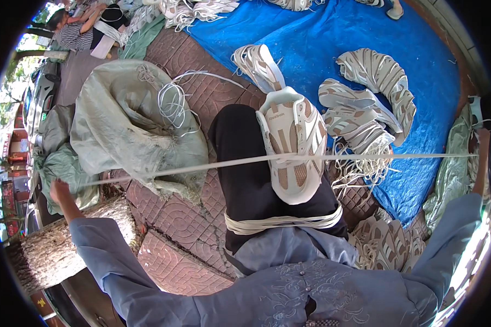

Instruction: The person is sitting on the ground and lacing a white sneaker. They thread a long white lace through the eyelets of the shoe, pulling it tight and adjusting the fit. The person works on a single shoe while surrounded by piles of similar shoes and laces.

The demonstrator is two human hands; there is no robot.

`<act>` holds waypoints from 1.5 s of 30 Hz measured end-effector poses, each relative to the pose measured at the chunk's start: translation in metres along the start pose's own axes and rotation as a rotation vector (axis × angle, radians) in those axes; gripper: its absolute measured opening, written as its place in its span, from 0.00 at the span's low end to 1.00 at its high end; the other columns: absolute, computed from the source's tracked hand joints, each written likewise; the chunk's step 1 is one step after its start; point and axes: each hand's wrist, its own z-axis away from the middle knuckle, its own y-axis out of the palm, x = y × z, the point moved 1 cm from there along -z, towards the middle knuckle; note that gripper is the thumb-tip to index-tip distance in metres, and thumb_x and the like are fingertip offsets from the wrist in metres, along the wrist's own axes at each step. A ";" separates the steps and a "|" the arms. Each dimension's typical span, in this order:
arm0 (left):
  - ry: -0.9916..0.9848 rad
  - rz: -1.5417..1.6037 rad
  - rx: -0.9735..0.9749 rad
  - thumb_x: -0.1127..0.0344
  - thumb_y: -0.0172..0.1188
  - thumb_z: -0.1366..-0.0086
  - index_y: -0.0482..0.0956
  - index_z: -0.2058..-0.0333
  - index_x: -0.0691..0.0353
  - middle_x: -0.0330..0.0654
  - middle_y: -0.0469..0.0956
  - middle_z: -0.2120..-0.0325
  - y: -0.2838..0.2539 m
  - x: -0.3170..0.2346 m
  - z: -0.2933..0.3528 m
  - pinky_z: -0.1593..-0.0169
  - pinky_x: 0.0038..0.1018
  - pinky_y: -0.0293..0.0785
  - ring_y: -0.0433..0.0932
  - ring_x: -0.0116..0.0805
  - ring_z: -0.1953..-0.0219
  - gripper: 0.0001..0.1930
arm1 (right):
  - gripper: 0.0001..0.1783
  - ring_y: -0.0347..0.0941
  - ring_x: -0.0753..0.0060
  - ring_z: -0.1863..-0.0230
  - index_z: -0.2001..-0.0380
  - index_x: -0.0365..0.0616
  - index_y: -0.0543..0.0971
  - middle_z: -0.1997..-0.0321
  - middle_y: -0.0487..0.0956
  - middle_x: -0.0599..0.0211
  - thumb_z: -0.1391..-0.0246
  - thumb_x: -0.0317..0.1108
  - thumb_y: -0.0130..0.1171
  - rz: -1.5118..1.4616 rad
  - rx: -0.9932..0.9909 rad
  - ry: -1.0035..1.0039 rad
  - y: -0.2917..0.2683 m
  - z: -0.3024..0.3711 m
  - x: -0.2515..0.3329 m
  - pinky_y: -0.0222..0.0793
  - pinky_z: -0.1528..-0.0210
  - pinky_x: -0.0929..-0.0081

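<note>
Fingers of the left hand (pixel 60 192) are clamping on one end of a pale lace (pixel 234 162); those of the right hand (pixel 481 135) are showing too small at the rim to tell how they stand. Between the spread arms the lace is running taut across the middle of a beige-and-white shoe upper (pixel 294 128), which is resting on the wearer's black-clad lap (pixel 240 180). Nearer the body, a bundle of pale strands (pixel 283 224) is circling the lap. Leftward, a grey-green sack (pixel 106 122) is slumping on paving, white cord (pixel 172 103) lying over it. Rightward, nested uppers (pixel 384 76) are curving over a blue tarp (pixel 316 32).
</note>
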 end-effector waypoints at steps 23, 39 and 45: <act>-0.133 0.073 1.310 0.70 0.47 0.39 0.73 0.66 0.66 0.39 0.73 0.77 0.211 0.084 0.529 0.83 0.18 0.61 0.66 0.21 0.85 0.07 | 0.23 0.70 0.73 0.73 0.59 0.45 0.74 0.69 0.75 0.66 0.65 0.30 0.62 -1.564 0.850 -0.071 -0.097 -0.186 0.629 0.66 0.68 0.77; -0.146 -0.017 1.510 0.70 0.47 0.39 0.72 0.62 0.66 0.41 0.73 0.70 0.201 0.100 0.575 0.71 0.20 0.67 0.70 0.23 0.77 0.09 | 0.10 0.71 0.77 0.81 0.69 0.41 0.78 0.80 0.74 0.66 0.59 0.28 0.59 -1.813 0.745 0.150 -0.102 -0.174 0.625 0.66 0.79 0.80; -0.014 -0.043 1.514 0.71 0.53 0.43 0.73 0.66 0.69 0.40 0.74 0.79 0.208 0.075 0.583 0.73 0.19 0.69 0.73 0.23 0.78 0.08 | 0.07 0.72 0.67 0.83 0.72 0.46 0.71 0.85 0.72 0.68 0.56 0.31 0.58 -1.412 0.304 -0.347 -0.122 -0.182 0.631 0.67 0.81 0.73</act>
